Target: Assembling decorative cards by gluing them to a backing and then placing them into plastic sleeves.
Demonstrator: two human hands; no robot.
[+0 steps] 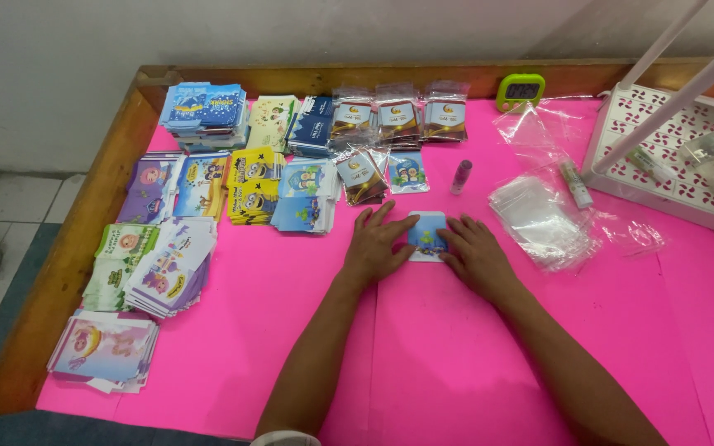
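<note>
Your left hand (376, 244) and right hand (474, 254) lie flat, fingers spread, pressing either side of a small blue card (427, 235) on the pink table (291, 330); its long axis runs away from you. Clear sleeves (539, 219) lie right, card stacks (208, 198) left.

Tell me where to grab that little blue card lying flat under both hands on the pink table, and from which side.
The small blue card lies flat on the pink table, pinned at its side edges by the left hand and right hand. Its far edge, toward the packet stacks, shows bare. Probably best to lift that edge with a fingertip from the far side, then pinch it between thumb and finger.
</note>
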